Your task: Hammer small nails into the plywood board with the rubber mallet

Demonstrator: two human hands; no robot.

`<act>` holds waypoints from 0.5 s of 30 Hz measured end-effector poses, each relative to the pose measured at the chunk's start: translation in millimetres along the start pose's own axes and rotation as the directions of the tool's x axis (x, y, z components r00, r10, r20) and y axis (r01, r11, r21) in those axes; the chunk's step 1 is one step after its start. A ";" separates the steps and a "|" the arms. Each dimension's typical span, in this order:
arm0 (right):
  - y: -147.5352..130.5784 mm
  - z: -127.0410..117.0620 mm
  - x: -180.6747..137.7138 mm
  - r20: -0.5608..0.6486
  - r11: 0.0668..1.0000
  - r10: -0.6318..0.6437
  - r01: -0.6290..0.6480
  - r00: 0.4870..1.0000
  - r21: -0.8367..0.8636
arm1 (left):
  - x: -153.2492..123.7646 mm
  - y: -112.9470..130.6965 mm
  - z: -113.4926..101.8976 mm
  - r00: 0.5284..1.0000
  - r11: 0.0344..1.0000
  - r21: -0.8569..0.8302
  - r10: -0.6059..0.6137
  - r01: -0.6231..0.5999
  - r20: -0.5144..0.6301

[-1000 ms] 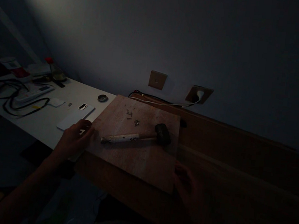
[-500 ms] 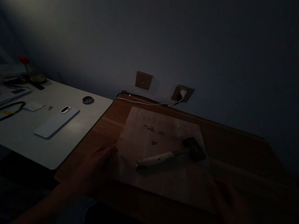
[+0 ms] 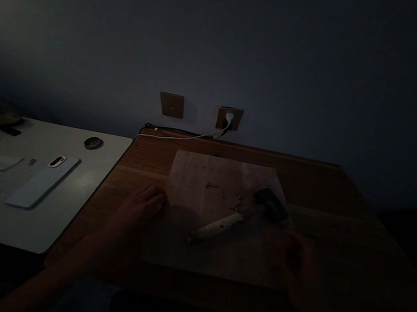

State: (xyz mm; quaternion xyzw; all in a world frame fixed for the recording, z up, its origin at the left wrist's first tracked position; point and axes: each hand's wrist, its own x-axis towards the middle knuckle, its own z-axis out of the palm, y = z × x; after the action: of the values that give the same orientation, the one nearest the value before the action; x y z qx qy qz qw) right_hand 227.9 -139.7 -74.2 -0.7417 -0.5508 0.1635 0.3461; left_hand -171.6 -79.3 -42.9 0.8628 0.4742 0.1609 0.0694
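Note:
A pale wooden board (image 3: 179,252) lies on the brown table in dim light. My left hand (image 3: 147,203) is closed at the board's left edge, fingers curled against it. At the right edge my right hand (image 3: 296,257) is also closed on the board, dark and slightly blurred. A hammer (image 3: 218,227) rests across the board, its dark head (image 3: 272,206) to the right and its worn pale handle toward the front left. Several small nails (image 3: 212,185) are scattered loose behind the handle, some nails (image 3: 238,199) close to the hammer's neck. Small dark spots line the board's far part.
A white table (image 3: 55,229) adjoins on the left, bearing a white phone (image 3: 44,181), a roll of tape (image 3: 92,143) and cables. Two wall sockets (image 3: 171,105) sit behind, one with a white plug (image 3: 229,117). A cable (image 3: 180,137) runs along the table's back edge.
My view has swung to the right. The nails have shifted on the board, some sliding right toward the hammer. Both hands stay at the board's sides.

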 end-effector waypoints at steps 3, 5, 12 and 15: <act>-32.2 17.8 0.3 0.310 0.999 -0.019 0.004 0.950 0.048 | 25.9 9.9 9.2 0.993 0.992 -0.037 0.120 -0.120 -0.016; -50.7 26.0 3.9 0.454 1.000 0.000 -0.012 0.891 0.023 | 38.6 19.5 17.5 0.980 0.979 -0.047 0.198 -0.197 0.019; -82.0 38.9 16.2 0.520 0.996 0.002 -0.049 0.854 0.076 | 45.8 56.3 39.2 0.916 0.905 -0.217 0.391 -0.365 0.089; -81.5 28.3 7.8 0.410 0.970 0.034 -0.130 0.911 0.208 | 50.7 58.3 35.9 0.887 0.865 -0.278 0.455 -0.419 0.080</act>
State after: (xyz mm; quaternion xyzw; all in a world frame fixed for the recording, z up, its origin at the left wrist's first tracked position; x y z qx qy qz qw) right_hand 155.6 -110.5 -36.7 -0.6693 -0.5559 0.3900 0.3014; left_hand -87.7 -67.0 -49.9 0.9411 0.2354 0.1692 0.1743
